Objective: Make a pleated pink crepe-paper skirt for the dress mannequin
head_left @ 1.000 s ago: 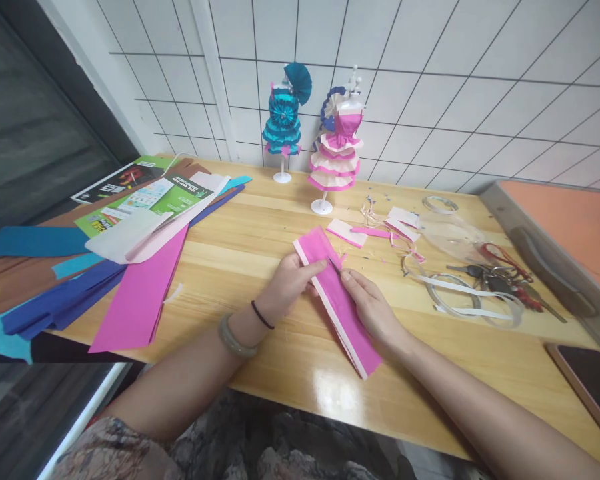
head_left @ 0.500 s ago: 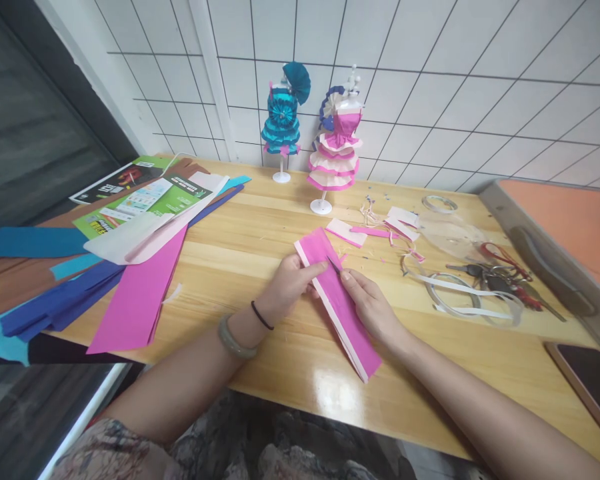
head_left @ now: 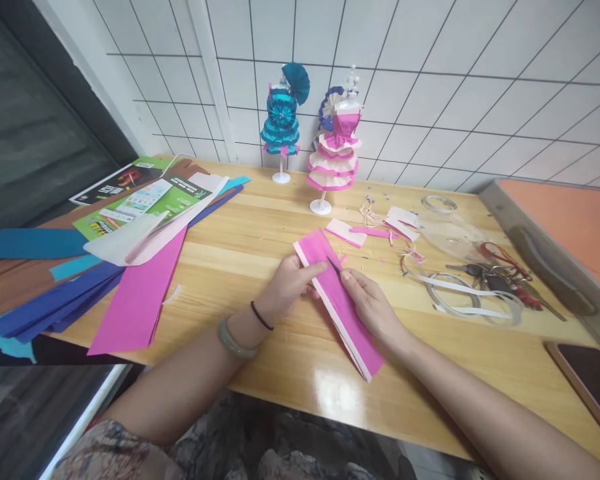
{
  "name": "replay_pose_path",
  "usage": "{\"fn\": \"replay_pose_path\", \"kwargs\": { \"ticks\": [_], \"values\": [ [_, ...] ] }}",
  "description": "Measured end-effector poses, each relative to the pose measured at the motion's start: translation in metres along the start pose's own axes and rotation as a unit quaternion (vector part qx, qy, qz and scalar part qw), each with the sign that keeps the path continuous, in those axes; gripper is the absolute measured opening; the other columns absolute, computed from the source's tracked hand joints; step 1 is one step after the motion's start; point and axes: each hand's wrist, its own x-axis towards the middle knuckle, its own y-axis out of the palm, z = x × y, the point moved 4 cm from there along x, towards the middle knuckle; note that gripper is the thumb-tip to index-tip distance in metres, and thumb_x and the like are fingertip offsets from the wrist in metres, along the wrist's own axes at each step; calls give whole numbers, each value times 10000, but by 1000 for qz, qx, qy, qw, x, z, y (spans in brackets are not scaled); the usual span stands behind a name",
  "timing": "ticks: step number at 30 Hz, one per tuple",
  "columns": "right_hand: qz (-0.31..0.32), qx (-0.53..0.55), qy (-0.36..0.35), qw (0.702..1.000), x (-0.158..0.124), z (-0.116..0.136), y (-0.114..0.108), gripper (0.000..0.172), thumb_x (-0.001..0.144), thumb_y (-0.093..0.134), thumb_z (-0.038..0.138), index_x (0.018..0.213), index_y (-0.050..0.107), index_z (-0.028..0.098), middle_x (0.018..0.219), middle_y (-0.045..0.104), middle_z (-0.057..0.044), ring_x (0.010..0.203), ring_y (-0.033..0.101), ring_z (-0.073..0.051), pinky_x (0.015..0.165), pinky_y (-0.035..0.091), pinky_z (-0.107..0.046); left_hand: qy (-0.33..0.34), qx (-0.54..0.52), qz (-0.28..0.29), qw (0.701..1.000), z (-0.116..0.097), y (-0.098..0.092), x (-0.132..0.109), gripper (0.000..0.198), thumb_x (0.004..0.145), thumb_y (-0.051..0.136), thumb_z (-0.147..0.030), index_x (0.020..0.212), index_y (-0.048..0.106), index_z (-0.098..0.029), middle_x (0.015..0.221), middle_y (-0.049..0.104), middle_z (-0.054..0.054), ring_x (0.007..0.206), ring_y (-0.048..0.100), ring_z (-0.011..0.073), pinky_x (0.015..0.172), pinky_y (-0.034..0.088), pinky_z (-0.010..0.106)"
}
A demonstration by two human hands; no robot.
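Observation:
A folded strip of pink crepe paper [head_left: 337, 293] with a white border slants across the middle, held above the wooden table. My left hand [head_left: 294, 277] pinches its white-edged side, thumb on top and fingers underneath. My right hand [head_left: 370, 300] is closed at the opposite edge around what look like small scissors [head_left: 333, 265]. Only a thin dark blade shows, lying over the pink paper; the handles are hidden in my fingers. Beyond the strip lie pink and white paper offcuts [head_left: 346, 233].
Two doll-size dress stands, one teal [head_left: 281, 127] and one pink and white [head_left: 333, 160], stand near the tiled wall. Coloured crepe sheets [head_left: 135, 300] pile up at left. Keys [head_left: 495, 277], wire coils [head_left: 453, 293], a phone [head_left: 587, 383] and an orange-topped box [head_left: 560, 233] are at right.
Almost nothing differs. The lower end of the pink strip has shifted very slightly to the right; both hands and the blade stay in place.

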Motion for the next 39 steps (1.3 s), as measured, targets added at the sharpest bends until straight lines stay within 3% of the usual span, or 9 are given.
{"fn": "replay_pose_path", "kwargs": {
  "ticks": [16,23,33,39],
  "values": [
    [2,6,24,1000,-1,-4,1,361,862,435,522,773,538,187,710,542,7,635,458,-139,624,376,-254,3,-2,-7,1000,-5,-1,0,246,757,630,-314,897,587,-117,695,634,33,468,556,81,358,442,157],
    [6,16,33,999,-1,-3,4,350,853,455,512,773,551,185,704,550,3,624,462,-141,598,370,-252,11,16,-33,999,-4,-5,2,204,745,636,-303,790,601,-107,609,609,15,429,533,69,339,401,143],
    [20,54,31,998,-1,-5,5,357,870,430,505,874,578,180,809,624,-22,712,531,-162,698,408,-276,20,31,-13,999,0,-5,3,243,739,644,-347,792,599,-114,597,606,-1,437,532,67,364,423,154],
    [9,53,27,998,0,-5,3,352,861,449,508,806,565,181,754,601,-8,692,517,-155,691,402,-271,17,42,-8,999,2,-1,2,247,726,654,-337,799,605,-106,598,604,-2,429,531,67,363,437,161]
  ]
}}
